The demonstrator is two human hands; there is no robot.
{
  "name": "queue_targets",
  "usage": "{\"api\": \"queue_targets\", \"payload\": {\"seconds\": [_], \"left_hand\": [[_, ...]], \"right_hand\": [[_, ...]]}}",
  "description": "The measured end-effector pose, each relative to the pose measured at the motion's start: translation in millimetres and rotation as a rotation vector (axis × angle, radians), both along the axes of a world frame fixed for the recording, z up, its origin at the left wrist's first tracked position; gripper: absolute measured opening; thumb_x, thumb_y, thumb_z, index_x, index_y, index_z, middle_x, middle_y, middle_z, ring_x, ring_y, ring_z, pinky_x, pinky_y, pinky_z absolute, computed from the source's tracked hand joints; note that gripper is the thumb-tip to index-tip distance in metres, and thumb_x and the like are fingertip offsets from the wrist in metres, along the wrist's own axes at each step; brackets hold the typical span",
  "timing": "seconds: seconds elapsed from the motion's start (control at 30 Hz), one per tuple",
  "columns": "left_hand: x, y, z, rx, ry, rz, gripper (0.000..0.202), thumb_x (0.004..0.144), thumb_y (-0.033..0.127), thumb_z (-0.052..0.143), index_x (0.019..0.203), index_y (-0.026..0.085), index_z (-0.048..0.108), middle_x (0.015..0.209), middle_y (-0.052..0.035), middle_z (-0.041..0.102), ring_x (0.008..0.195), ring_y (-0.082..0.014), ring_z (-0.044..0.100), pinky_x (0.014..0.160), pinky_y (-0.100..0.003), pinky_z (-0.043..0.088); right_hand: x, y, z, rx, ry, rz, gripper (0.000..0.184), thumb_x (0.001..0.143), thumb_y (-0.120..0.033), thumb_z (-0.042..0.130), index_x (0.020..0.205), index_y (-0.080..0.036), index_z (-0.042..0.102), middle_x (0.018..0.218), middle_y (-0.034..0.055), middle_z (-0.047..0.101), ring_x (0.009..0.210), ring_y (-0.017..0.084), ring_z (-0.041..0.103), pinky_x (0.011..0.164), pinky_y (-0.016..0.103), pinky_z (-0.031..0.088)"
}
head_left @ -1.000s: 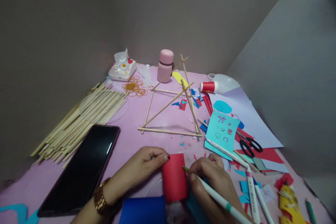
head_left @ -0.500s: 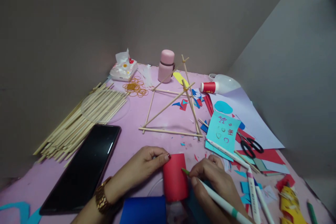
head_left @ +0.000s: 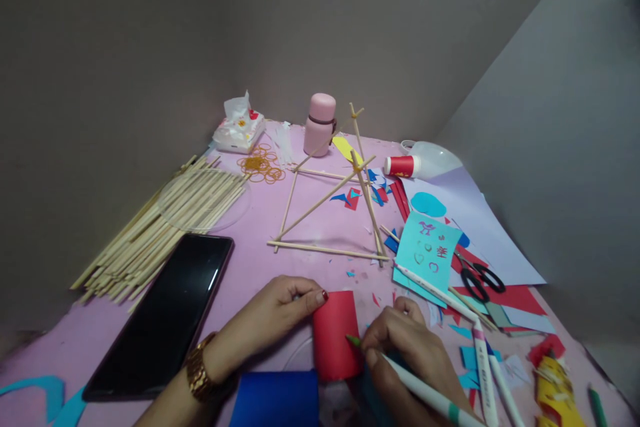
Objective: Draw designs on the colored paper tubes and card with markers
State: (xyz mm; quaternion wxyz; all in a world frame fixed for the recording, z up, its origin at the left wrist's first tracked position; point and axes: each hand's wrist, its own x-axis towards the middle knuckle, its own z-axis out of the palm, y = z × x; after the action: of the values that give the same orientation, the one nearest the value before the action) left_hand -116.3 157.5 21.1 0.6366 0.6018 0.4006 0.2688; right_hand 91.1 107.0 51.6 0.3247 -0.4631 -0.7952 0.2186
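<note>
Red curved paper (head_left: 334, 327) is at near centre, bulge up, directly between the hands. Upper left edge is pinned by the left hand (head_left: 285, 307): thumb clamped on the face, supporting fingers mostly hidden. Probably gripped at the edge so the piece is steadied and the face is left exposed. Green-tipped marker (head_left: 417, 387) is clamped in the right hand (head_left: 413, 347), thumb against fingers, pen grip. Tip is angled left over the paper's right part; contact can't be told. No mark can be made out on the red face.

Blue paper piece (head_left: 277, 400) is set just left of it at the near edge. Smartphone (head_left: 163, 320) is laid flat at left, screen dark, clear of both hands. Stick frame (head_left: 325, 250) is stood mid-table, joints seemingly bound with rubber bands; probably parked there to keep near space free. Loose sticks (head_left: 150, 243) are bundled far left of it, clear disc (head_left: 241, 213) laid on top.

Containers, far side: tissue pack (head_left: 240, 133) has a tissue pulled up through its top. Pink flask (head_left: 319, 137) is upright and capped, contents hidden. Red paper cup (head_left: 401, 167) is tipped on its side, far right; inside can't be seen.
</note>
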Motion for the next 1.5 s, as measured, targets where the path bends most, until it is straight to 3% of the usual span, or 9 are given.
{"api": "queue_targets", "payload": {"seconds": [0.43,0.7,0.97,1.23,1.5], "left_hand": [[-1.1,-0.2,-4.7,-0.01,-0.014,0.001,0.037,0.087,0.048,0.049,0.072,0.015,0.056,0.068,0.0036,0.044,0.066,-0.0125,0.039,0.061,-0.026,0.033],[-1.2,-2.1,-3.3,-0.002,-0.009,-0.002,0.039,0.087,0.05,0.048,0.07,0.016,0.054,0.067,0.0039,0.043,0.065,-0.0123,0.037,0.06,-0.026,0.032],[-2.3,-0.6,-4.7,0.006,0.001,0.0,0.039,0.087,0.05,0.048,0.071,0.015,0.055,0.066,0.0046,0.038,0.064,-0.0122,0.035,0.06,-0.026,0.03],[-1.3,-0.6,-2.5,-0.001,0.008,0.013,0.039,0.086,0.05,0.048,0.071,0.016,0.055,0.066,0.0042,0.042,0.064,-0.0123,0.036,0.059,-0.026,0.031],[-0.7,-1.2,-2.5,-0.01,0.013,0.011,0.039,0.086,0.051,0.048,0.07,0.016,0.055,0.066,0.0044,0.042,0.064,-0.0125,0.036,0.059,-0.025,0.032]], "right_hand": [[-3.3,0.5,10.4,0.013,-0.014,-0.048,0.02,0.083,-0.014,0.037,0.069,-0.023,0.047,0.06,-0.0052,0.052,0.059,0.016,0.049,0.074,0.036,0.034],[0.2,0.4,14.9,0.013,0.002,-0.084,0.016,0.079,-0.014,0.04,0.068,-0.023,0.047,0.058,-0.0063,0.05,0.057,0.016,0.049,0.074,0.036,0.034],[-0.4,-0.4,1.0,0.063,0.08,0.064,0.017,0.08,-0.014,0.038,0.065,-0.022,0.041,0.054,-0.0091,0.048,0.048,0.01,0.043,0.074,0.034,0.032],[-2.2,-1.2,-9.0,0.083,0.076,0.061,0.02,0.082,-0.015,0.035,0.065,-0.022,0.043,0.054,-0.0076,0.045,0.048,0.011,0.042,0.071,0.035,0.031],[-2.3,-0.4,-4.5,0.111,0.061,0.058,0.02,0.082,-0.012,0.036,0.065,-0.023,0.042,0.053,-0.0072,0.053,0.048,0.012,0.047,0.069,0.035,0.032]]}}
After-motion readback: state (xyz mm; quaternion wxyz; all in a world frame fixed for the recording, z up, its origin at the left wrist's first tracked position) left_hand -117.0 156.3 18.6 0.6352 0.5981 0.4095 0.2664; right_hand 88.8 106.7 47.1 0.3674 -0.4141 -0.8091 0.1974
